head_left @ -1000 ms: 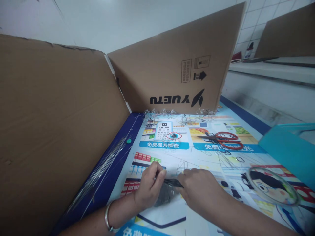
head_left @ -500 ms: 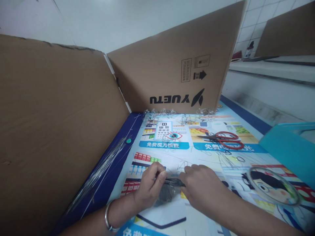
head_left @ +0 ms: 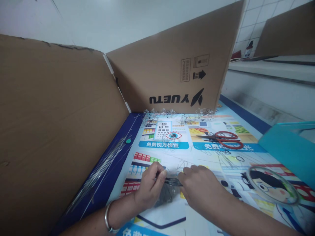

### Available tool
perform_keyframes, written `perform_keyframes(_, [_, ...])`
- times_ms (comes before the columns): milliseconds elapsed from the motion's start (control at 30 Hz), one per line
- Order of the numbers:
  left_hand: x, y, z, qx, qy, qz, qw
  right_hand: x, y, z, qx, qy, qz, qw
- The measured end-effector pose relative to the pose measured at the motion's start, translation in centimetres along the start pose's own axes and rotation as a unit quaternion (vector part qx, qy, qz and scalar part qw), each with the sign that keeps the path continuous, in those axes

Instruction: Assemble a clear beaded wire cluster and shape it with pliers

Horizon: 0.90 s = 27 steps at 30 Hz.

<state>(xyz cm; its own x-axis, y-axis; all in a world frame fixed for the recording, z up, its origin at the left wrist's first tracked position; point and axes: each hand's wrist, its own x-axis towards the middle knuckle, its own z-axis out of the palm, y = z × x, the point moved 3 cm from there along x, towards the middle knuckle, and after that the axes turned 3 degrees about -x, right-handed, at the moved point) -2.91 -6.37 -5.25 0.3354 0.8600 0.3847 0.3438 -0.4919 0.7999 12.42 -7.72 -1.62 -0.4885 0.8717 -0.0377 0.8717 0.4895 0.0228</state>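
Observation:
Dark thin strands (head_left: 173, 182) stretch between my two hands, low in the middle of the head view. My left hand (head_left: 151, 182), with a silver bangle on its wrist, pinches their left end between thumb and fingers. The right end is gripped by my right hand (head_left: 198, 183), its fingers curled and their tips hidden. Beneath the strands lies a greyish, see-through bundle (head_left: 166, 193), too blurred to make out. Beyond my right hand, red-handled scissors (head_left: 225, 139) rest on the printed sheet (head_left: 169, 160).
Cardboard panels stand at the left (head_left: 56, 114) and back (head_left: 172, 65). Clear tangled pieces (head_left: 169, 111) line the back panel's foot. Thin wires (head_left: 103, 170) lie on the left blue border. A clear ring (head_left: 273, 185) and a turquoise box (head_left: 290, 147) are at the right.
My right hand has shifted very slightly left, towards my left hand, and the strands between them look a little more spread. My left hand keeps its hold.

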Motion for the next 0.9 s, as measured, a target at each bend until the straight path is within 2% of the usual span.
perform_keyframes(200, [0.1, 0.2, 0.0, 0.018, -0.004, 0.001, 1.000, 0.2, 0.1, 0.2, 0.007, -0.013, 0.001, 1.000])
perform_keyframes(400, [0.0, 0.3, 0.0, 0.020, -0.018, 0.003, 1.000, 0.1, 0.2, 0.5, 0.016, -0.001, 0.004, 1.000])
perform_keyframes(567, [0.1, 0.4, 0.0, 0.019, -0.028, 0.004, 0.999, 0.0, 0.3, 0.5, 0.015, -0.020, 0.000, 1.000])
perform_keyframes(900, [0.5, -0.2, 0.0, -0.035, -0.053, -0.029, 0.998, 0.3, 0.6, 1.1, 0.015, -0.015, 0.009, 1.000])
